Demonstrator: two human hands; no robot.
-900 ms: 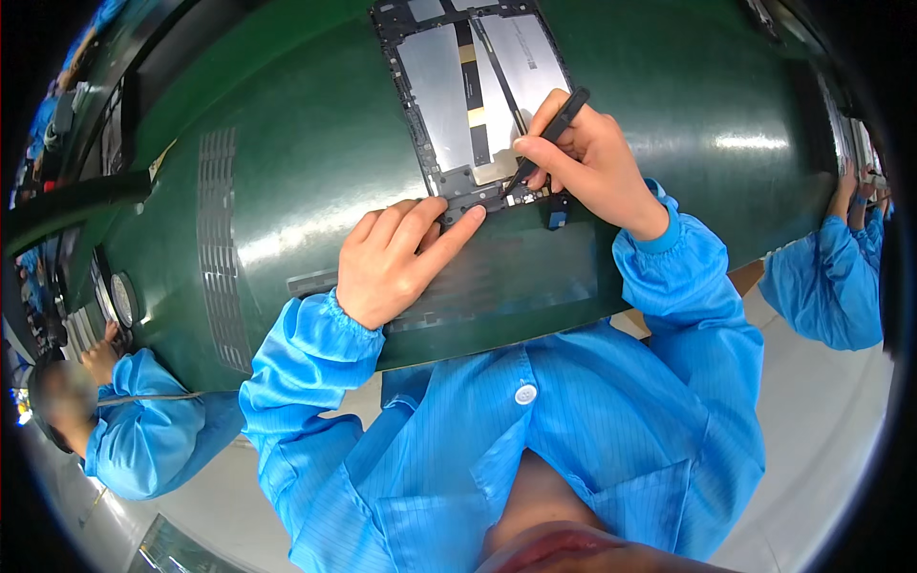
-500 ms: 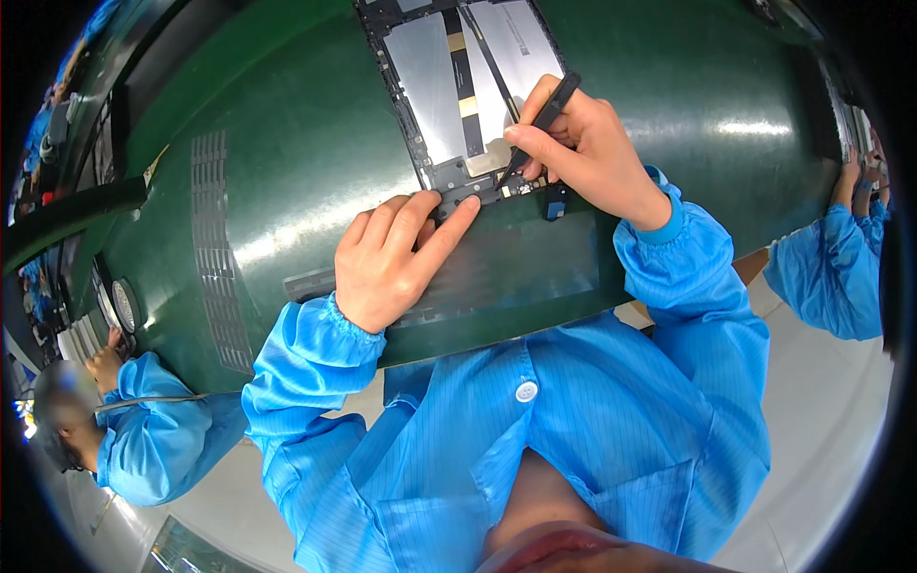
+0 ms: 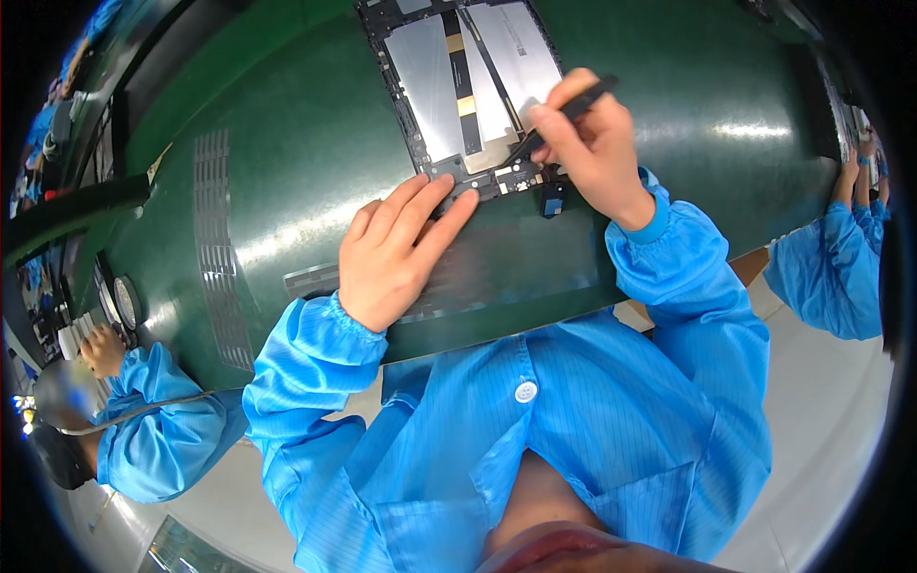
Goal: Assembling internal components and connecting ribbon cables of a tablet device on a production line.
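An opened tablet (image 3: 415,86) lies on the green tabletop, its silver inner plates and black frame exposed. Down its middle runs a black ribbon cable (image 3: 460,76) with gold-coloured bands. My left hand (image 3: 387,258) rests with fingers stretched over the tablet's lower edge, holding nothing. In my right hand (image 3: 602,158) is a pair of black tweezers (image 3: 589,98), pinched between thumb and fingers. Their tip points down-left, close to a small circuit board (image 3: 517,178) at the tablet's lower edge. A small black part with a blue face (image 3: 553,203) sticks out below that corner.
A strip sheet of dark pieces (image 3: 213,248) lies on the table (image 3: 287,143) to the left. Another dark, see-through sheet (image 3: 525,267) lies near the front edge, partly under my left wrist. Co-workers in blue sleeves (image 3: 158,420) sit at both sides.
My right hand has shifted slightly; the tweezers lean flatter and their tip has drawn up and right, uncovering more of the circuit board. My left fingers moved slightly up the tablet's edge.
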